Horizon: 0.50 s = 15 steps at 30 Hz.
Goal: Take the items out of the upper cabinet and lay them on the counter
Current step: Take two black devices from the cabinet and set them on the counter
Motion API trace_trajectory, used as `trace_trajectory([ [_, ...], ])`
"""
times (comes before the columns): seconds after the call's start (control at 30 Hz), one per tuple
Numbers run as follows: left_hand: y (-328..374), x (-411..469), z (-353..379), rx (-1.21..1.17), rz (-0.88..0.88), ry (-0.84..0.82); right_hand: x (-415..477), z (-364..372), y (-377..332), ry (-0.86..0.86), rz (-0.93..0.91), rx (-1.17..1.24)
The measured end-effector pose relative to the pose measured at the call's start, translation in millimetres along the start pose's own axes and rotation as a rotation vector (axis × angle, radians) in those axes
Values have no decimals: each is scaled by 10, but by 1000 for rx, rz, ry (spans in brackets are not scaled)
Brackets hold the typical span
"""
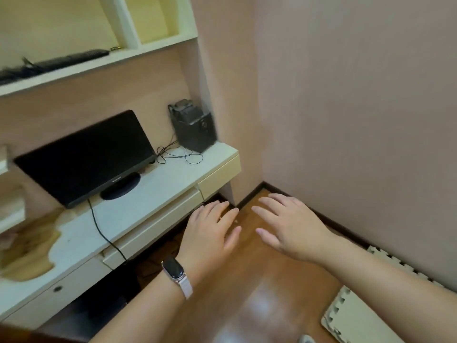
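Both hands hover palm down over the wooden floor, in front of the white desk counter. My left hand wears a smart band on the wrist and holds nothing, fingers spread. My right hand is empty too, fingers apart. Up at the top left is the open upper cabinet shelf. A long black keyboard lies on it, and a small dark item sits beside the keyboard's right end.
A black monitor stands on the counter with a cable trailing over the front edge. A dark speaker box with loose wires sits at the counter's right end. Foam mat tiles lie on the floor at right, along the pink wall.
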<state>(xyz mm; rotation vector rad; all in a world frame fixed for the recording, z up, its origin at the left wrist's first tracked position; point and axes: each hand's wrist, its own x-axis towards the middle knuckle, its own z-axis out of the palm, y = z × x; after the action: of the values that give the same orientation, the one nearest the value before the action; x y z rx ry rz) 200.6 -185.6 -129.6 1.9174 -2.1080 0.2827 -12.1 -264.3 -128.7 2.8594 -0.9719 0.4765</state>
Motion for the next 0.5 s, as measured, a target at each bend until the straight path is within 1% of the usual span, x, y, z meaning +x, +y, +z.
trace_trajectory([
  [0.23, 181, 781, 21, 113, -92, 46, 582, -65, 909, 81, -145, 53],
  [0.37, 247, 1076, -2, 147, -148, 43, 856, -72, 1283, 61, -202, 41],
  [0.5, 184, 1288, -14, 179, -198, 35, 1058, -42, 1520, 59, -207, 56],
])
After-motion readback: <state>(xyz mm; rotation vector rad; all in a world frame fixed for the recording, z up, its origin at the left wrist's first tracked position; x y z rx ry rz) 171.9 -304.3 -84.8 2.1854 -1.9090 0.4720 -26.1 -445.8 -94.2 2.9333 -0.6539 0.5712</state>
